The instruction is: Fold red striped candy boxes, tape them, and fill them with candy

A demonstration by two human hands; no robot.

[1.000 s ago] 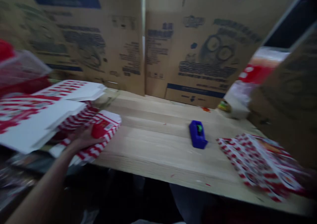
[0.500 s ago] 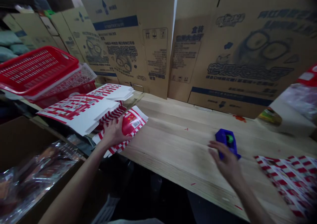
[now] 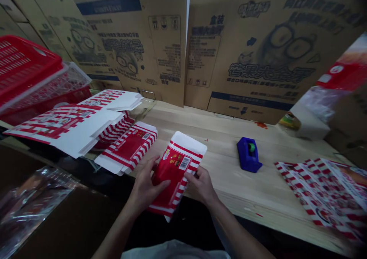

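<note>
Both my hands hold one flat red-and-white striped carton (image 3: 176, 167) over the near edge of the wooden table (image 3: 218, 163). My left hand (image 3: 147, 184) grips its left side, thumb on the red face. My right hand (image 3: 200, 184) pinches its right edge. A stack of the same flat cartons (image 3: 127, 148) lies just to the left on the table. Bigger flat cartons (image 3: 71, 127) are piled further left. A blue tape dispenser (image 3: 248, 154) sits on the table to the right of my hands.
Large printed cardboard boxes (image 3: 200, 49) wall the table's far side. Red plastic baskets (image 3: 25, 75) stand at the far left. Red-and-white patterned sheets (image 3: 323, 190) lie at the right. Clear-wrapped packs (image 3: 31, 201) fill a box at lower left. A wrapped bundle (image 3: 323, 94) leans at the right rear.
My left hand lifted one carton off the stack and brought it to the table's middle. My right hand left the tape dispenser and took hold of the carton's right edge.
</note>
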